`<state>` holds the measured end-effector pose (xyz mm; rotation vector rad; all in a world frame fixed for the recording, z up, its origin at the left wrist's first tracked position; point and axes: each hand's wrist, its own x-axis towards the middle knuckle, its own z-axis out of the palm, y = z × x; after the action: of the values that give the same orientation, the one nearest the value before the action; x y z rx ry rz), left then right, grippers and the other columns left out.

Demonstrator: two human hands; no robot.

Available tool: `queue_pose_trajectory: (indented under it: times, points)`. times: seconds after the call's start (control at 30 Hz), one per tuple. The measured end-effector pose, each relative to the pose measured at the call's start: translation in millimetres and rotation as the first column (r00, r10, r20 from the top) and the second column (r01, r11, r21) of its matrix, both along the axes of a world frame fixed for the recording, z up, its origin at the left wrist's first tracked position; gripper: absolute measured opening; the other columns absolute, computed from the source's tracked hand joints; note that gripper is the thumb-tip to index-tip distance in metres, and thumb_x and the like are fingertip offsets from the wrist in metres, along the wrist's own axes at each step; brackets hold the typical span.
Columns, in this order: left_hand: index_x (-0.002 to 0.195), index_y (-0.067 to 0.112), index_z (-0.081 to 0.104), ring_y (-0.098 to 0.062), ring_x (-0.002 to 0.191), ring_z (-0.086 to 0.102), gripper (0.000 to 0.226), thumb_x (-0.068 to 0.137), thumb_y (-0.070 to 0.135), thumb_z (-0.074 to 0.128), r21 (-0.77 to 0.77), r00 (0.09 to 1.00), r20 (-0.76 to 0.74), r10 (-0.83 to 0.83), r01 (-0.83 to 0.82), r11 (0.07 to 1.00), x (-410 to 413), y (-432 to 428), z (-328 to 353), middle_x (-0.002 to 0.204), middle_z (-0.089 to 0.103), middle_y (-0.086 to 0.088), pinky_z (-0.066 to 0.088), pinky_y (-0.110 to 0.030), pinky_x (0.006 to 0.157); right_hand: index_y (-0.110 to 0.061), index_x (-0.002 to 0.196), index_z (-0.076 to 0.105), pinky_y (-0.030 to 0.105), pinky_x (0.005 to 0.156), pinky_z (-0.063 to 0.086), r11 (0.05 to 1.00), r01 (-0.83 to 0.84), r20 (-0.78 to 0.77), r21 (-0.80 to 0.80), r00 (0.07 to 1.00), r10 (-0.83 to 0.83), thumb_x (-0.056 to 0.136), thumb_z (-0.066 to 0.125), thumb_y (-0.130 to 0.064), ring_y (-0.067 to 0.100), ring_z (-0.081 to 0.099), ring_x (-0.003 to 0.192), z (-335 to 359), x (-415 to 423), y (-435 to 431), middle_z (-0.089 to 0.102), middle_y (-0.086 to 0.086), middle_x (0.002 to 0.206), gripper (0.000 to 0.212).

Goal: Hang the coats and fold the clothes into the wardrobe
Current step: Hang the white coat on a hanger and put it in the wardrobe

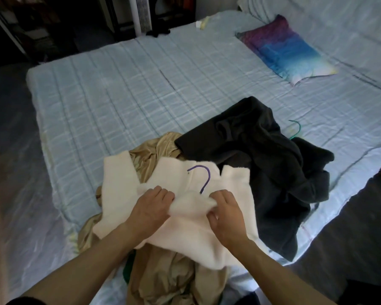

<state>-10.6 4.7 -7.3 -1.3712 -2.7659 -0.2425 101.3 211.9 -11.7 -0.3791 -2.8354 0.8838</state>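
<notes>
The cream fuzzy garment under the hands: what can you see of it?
The cream garment looks soft and fleecy, lying rumpled on a tan garment on the bed, beside a dark garment. A purple hanger hook pokes from its neck, where the left hand and right hand grip bunched fabric.

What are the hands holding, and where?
Both the left hand and the right hand grip the white coat near its collar, by the purple hanger hook.

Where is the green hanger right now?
Head view, right of centre: only the hook of the green hanger shows, on the blue checked bedsheet at the right edge of the dark grey garment.
</notes>
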Motion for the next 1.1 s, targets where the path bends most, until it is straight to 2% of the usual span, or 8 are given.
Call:
queue_pose_trajectory:
  times: [0.1, 0.17, 0.23, 0.37, 0.47, 0.63, 0.87, 1.1]
  points:
    - [0.085, 0.01, 0.066, -0.025, 0.064, 0.056, 0.029, 0.059, 0.012, 0.079, 0.048, 0.997, -0.076, -0.022, 0.025, 0.999, -7.2, 1.3, 14.0, 0.074, 0.06, -0.006, 0.047, -0.032, 0.053, -0.027, 0.12, 0.051, 0.02, 0.08, 0.043, 0.998, 0.041, -0.05, -0.038, 0.998, -0.043, 0.079, 0.068, -0.021, 0.011, 0.046, 0.109, 11.7, -1.2, 5.2, 0.045, -0.007, 0.125, 0.045]
    - [0.086, 0.01, 0.065, -0.026, 0.063, 0.055, 0.018, 0.068, 0.011, 0.067, 0.075, 0.989, -0.144, -0.031, 0.042, 0.996, -11.5, 2.8, 24.7, 0.074, 0.06, -0.008, 0.046, -0.034, 0.053, -0.029, 0.13, 0.042, 0.021, 0.078, 0.045, 0.992, 0.074, -0.053, -0.105, 0.995, -0.08, 0.081, 0.07, -0.03, 0.005, 0.047, 0.102, 18.9, -1.8, 9.0, 0.041, -0.009, 0.131, 0.056]
    - [0.087, 0.009, 0.065, -0.029, 0.064, 0.054, 0.018, 0.073, 0.012, 0.054, 0.093, 0.98, -0.198, -0.027, 0.046, 0.995, -15.2, 5.0, 37.6, 0.076, 0.06, -0.01, 0.046, -0.036, 0.054, -0.033, 0.131, 0.037, 0.022, 0.075, 0.046, 0.986, 0.112, -0.045, -0.123, 0.992, -0.118, 0.083, 0.071, -0.039, 0.003, 0.05, 0.093, 26.8, -2.2, 11.4, 0.047, -0.011, 0.126, 0.059]
    - [0.09, 0.007, 0.067, -0.029, 0.065, 0.057, 0.023, 0.078, 0.012, 0.048, 0.138, 0.958, -0.285, -0.012, 0.053, 0.989, -16.9, 8.0, 66.5, 0.079, 0.062, -0.012, 0.046, -0.036, 0.055, -0.027, 0.132, 0.043, 0.024, 0.079, 0.044, 0.982, 0.163, -0.082, -0.094, 0.982, -0.171, 0.082, 0.07, -0.044, 0.01, 0.056, 0.103, 43.8, -7.9, 17.9, 0.059, -0.009, 0.117, 0.06]
    - [0.088, 0.005, 0.068, -0.03, 0.065, 0.059, 0.021, 0.08, 0.01, 0.049, 0.193, 0.943, -0.332, 0.011, 0.057, 0.979, -17.9, 6.9, 88.1, 0.079, 0.064, -0.012, 0.047, -0.038, 0.054, -0.026, 0.118, 0.054, 0.021, 0.073, 0.04, 0.987, 0.149, -0.109, -0.06, 0.982, -0.155, 0.084, 0.068, -0.048, 0.009, 0.056, 0.095, 63.6, -14.3, 24.8, 0.056, -0.013, 0.107, 0.043]
    - [0.086, 0.005, 0.068, -0.03, 0.064, 0.058, 0.014, 0.081, 0.007, 0.054, 0.262, 0.897, -0.439, 0.045, 0.08, 0.962, -19.7, 1.8, 126.5, 0.079, 0.064, -0.013, 0.045, -0.036, 0.054, -0.024, 0.102, 0.061, 0.026, 0.066, 0.04, 0.999, 0.033, -0.214, 0.031, 0.976, -0.025, 0.087, 0.068, -0.032, 0.013, 0.055, 0.084, 97.6, -19.8, 36.0, 0.051, -0.011, 0.098, 0.018]
    - [0.089, 0.005, 0.065, -0.03, 0.066, 0.056, 0.011, 0.079, 0.002, 0.062, 0.36, 0.813, -0.568, 0.126, 0.107, 0.927, -21.8, 3.0, 195.2, 0.079, 0.061, -0.012, 0.042, -0.038, 0.055, -0.028, 0.092, 0.057, 0.027, 0.067, 0.041, 0.999, 0.014, -0.384, -0.036, 0.923, -0.026, 0.088, 0.067, -0.036, 0.008, 0.053, 0.077, 163.2, -32.7, 47.1, 0.056, -0.013, 0.085, 0.014]
    - [0.092, 0.008, 0.06, -0.03, 0.07, 0.055, 0.026, 0.095, 0.033, 0.053, 0.429, 0.752, -0.632, 0.188, 0.136, 0.893, -17.2, 4.8, 270.0, 0.081, 0.06, -0.011, 0.039, -0.039, 0.059, -0.033, 0.071, 0.044, 0.023, 0.056, 0.03, 0.99, -0.001, -0.527, -0.143, 0.846, -0.075, 0.084, 0.068, -0.042, 0.003, 0.047, 0.064, 235.4, -37.7, 54.6, 0.049, -0.012, 0.063, 0.029]
